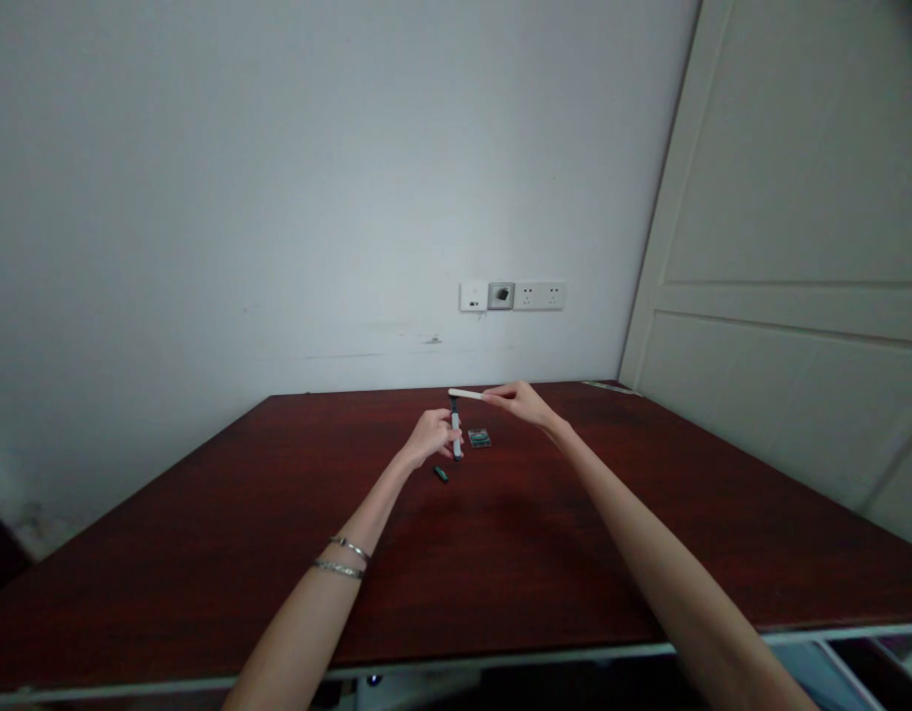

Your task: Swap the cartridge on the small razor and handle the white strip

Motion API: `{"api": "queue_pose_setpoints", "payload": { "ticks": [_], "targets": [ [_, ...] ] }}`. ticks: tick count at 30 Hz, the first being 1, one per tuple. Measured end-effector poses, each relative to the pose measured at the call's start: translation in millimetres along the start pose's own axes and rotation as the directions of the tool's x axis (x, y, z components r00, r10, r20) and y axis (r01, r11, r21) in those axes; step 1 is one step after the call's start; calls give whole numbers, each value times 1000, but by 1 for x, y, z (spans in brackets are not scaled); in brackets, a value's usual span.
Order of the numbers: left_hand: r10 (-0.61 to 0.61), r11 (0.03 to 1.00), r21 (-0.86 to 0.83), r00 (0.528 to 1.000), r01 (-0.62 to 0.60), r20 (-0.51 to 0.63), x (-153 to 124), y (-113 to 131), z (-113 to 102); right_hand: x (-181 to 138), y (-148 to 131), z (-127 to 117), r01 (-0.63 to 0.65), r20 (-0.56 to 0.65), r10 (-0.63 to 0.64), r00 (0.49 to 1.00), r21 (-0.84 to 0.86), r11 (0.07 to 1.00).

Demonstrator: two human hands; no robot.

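Observation:
My left hand (430, 434) is closed around the grey handle of a razor (456, 434), held upright with its dark neck at the top. Pinched between the fingers of my right hand (521, 402) is a slim white stick (467, 395) with a rounded end, pointing left. That end lies at the top of the razor and appears to touch it; the razor's head is hidden or too small to make out. On the table below my left hand lies a small dark green piece (441, 474). A small clear case (480, 437) with something green inside lies right of the razor.
The dark red wooden table (226, 553) reaches back to a white wall (278, 197). Sockets and switch plates (526, 295) are on that wall. A pale panelled door (782, 247) stands along the right side. Below the table's front edge, several items show partly.

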State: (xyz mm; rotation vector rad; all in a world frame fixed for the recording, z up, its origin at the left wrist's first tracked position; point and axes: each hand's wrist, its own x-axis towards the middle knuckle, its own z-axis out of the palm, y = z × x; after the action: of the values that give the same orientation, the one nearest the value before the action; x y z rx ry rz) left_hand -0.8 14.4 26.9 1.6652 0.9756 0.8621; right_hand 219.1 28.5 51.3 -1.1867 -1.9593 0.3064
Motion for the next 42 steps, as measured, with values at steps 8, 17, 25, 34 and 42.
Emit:
{"api": "queue_pose_setpoints", "payload": {
  "ticks": [8,17,25,34,42],
  "targets": [
    [8,1000,6,1000,-8,2,-2,1,0,-6,-4,1,-11,-1,11,1000,62,998],
    [219,966,166,968,-198,-121,14,-20,-6,-8,-14,-16,10,50,-18,999,144,989],
    [444,867,325,883,-379,-155,18,-29,-16,-26,-40,-21,108,191,-129,973,118,987],
    [448,851,394,873,-348,-196,12,-22,-14,-28,-49,-13,102,204,-128,971,130,986],
    [458,834,427,870,-349,-183,11,-24,-14,-28,-48,-8,104,170,-128,977,141,984]
  ]
}}
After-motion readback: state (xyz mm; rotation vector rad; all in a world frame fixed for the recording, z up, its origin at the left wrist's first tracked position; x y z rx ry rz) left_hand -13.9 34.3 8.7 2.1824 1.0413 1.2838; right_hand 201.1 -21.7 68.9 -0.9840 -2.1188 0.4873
